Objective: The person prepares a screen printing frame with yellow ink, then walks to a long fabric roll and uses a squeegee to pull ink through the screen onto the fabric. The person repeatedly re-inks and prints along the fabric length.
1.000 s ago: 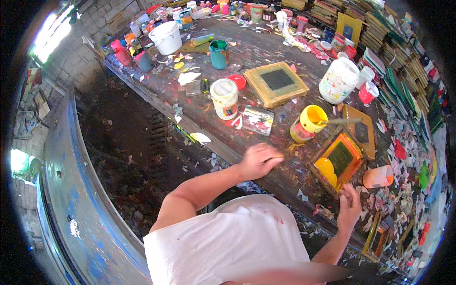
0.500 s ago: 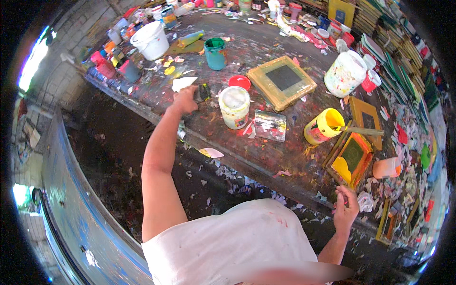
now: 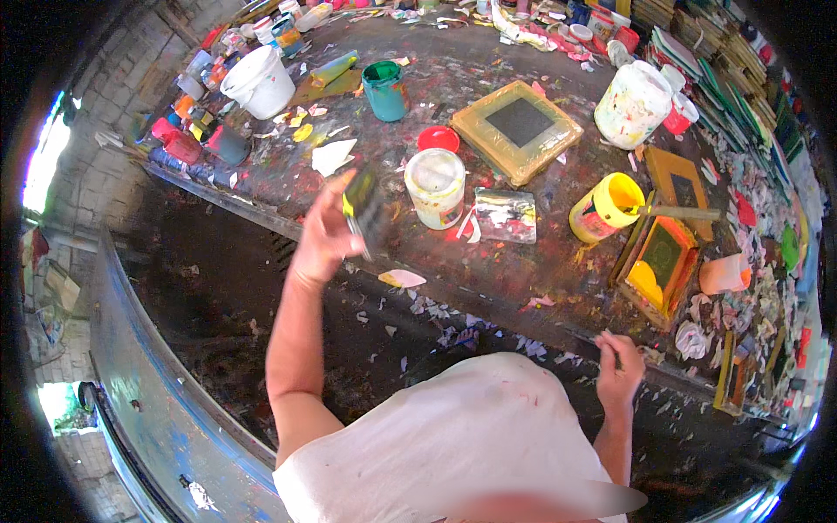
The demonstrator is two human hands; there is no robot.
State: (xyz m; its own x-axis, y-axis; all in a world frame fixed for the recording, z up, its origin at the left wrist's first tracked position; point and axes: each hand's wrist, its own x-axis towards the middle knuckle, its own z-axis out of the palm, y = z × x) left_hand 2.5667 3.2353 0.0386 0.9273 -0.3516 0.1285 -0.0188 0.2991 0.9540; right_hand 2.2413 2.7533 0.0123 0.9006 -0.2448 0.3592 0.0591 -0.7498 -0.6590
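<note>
In my left hand (image 3: 324, 234), raised over the table's front edge, is a dark handheld object (image 3: 360, 199) with a yellow-green stripe and a pale edge. It is blurred, and its kind is unclear. A white paper scrap (image 3: 334, 157) lies just beyond it, and a white lidded tub (image 3: 435, 188) stands to its right. My right hand (image 3: 620, 373) is at the table's front edge at right, its fingers curled together. A thin dark sliver shows by the fingertips; whether they grip it is unclear. The yellow-smeared printing frame (image 3: 660, 270) lies beyond that hand.
A yellow paint tub (image 3: 604, 209) has a stick across its rim. A wooden screen frame (image 3: 516, 131), a red lid (image 3: 438, 138), a paint-smeared card (image 3: 505, 215) and a green paint tub (image 3: 385, 91) lie or stand mid-table. Paper scraps litter the right end.
My left hand has lifted the dark object off the table and drawn it toward me. My right hand has shifted slightly left, its fingers more curled. The view has tilted a little.
</note>
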